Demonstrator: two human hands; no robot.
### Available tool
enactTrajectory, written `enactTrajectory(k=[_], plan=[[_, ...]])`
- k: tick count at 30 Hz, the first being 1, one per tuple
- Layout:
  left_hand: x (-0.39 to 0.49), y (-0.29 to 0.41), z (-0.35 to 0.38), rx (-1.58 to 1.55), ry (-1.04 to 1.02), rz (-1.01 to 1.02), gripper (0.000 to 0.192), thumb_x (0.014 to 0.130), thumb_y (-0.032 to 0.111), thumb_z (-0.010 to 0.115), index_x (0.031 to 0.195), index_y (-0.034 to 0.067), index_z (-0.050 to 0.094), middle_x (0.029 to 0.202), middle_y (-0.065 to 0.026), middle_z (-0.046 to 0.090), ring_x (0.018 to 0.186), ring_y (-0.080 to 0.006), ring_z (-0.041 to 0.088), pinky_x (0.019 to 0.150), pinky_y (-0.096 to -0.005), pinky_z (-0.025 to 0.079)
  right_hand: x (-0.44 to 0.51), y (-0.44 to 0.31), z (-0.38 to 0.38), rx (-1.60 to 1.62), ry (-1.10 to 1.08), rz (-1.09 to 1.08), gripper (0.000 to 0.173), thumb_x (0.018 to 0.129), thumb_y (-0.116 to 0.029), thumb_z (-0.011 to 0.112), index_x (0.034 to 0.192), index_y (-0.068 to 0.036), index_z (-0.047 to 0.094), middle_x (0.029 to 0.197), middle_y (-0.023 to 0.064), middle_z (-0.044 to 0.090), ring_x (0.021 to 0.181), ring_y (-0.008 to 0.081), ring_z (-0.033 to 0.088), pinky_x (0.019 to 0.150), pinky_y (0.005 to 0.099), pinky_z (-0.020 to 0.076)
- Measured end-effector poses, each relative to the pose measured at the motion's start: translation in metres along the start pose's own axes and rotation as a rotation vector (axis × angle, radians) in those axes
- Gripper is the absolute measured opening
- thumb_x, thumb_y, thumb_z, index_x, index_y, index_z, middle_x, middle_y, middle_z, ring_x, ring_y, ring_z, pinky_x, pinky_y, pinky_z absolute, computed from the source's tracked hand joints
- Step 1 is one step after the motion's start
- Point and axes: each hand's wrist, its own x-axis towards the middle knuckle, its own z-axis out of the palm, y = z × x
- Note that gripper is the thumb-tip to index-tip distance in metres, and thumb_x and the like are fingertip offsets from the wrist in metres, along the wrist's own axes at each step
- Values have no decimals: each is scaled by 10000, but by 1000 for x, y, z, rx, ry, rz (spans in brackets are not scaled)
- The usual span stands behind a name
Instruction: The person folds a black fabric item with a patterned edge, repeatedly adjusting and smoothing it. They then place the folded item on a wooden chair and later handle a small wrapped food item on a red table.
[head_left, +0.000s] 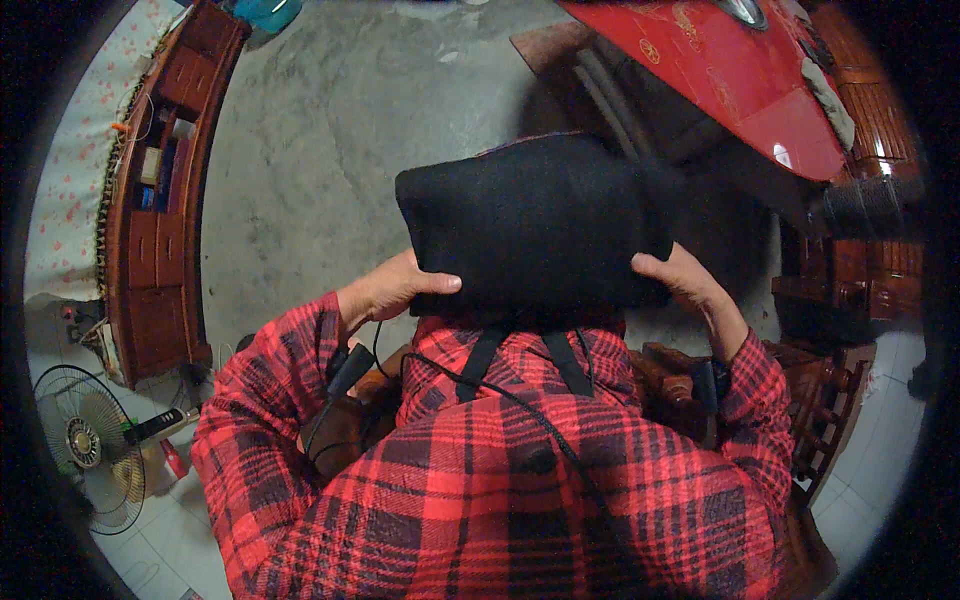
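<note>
A broad black fabric piece (525, 225) is held up in front of my lap, its dark face towards me. Its lower left side is gripped by my left hand (397, 285), with the thumb lying on the near face. My right hand (682, 274) holds the lower right side in the same way, the thumb bent over it. The fingers of both hands are hidden behind the fabric. Below it, two black straps (480, 364) lie against my red plaid shirt (480, 465). A thin black cable (510, 394) runs across the shirt from near my left wrist.
Ahead to the right stands a table with a shiny red cover (720, 75). A wooden cabinet (157, 187) lines the left side. A standing fan (86, 442) is at the lower left. Wooden chair parts (832, 420) show at the right, and grey concrete floor (322, 135) lies ahead.
</note>
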Motion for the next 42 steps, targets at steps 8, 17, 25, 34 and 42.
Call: enactTrajectory(k=[8, 17, 25, 34, 42], plan=[[-1, -12, -3, 190, 58, -38, 743, 775, 211, 793, 1377, -31, 431, 1339, -143, 534, 1233, -258, 502, 1093, -366, 347, -6, 0, -8, -208, -56, -23, 762, 757, -336, 781, 1348, 27, 463, 1312, 97, 545, 1199, 227, 499, 1065, 351, 353], [-16, -3, -2, 473, 47, -96, 749, 786, 306, 780, 1379, -1, 443, 1337, -108, 534, 1223, -237, 495, 1048, -363, 385, -20, 9, -2, -215, 0, -20, 722, 781, -336, 778, 1324, 33, 477, 1295, 106, 549, 1194, 231, 505, 1053, 349, 370], [-26, -9, 4, 327, -79, -101, 732, 847, 360, 718, 1391, -20, 410, 1337, -130, 533, 1204, -241, 526, 1047, -361, 397, -40, 9, 15, -148, 58, 126, 575, 863, -382, 699, 1233, 35, 559, 1117, 97, 641, 1008, 182, 596, 921, 324, 468], [-19, -9, 8, 48, 43, -130, 696, 865, 377, 698, 1372, -6, 417, 1285, -121, 559, 1134, -216, 568, 985, -348, 451, -21, 21, 17, 42, 107, 231, 494, 926, -412, 611, 1158, 23, 592, 1035, 86, 659, 875, 164, 640, 787, 303, 517], [-19, -13, 9, -12, -21, -108, 755, 792, 221, 780, 1394, -7, 387, 1337, -125, 526, 1206, -243, 519, 1056, -366, 392, -28, 14, 19, 90, -15, 224, 612, 875, -358, 681, 1322, 11, 485, 1200, 112, 612, 1039, 204, 616, 914, 342, 493]])
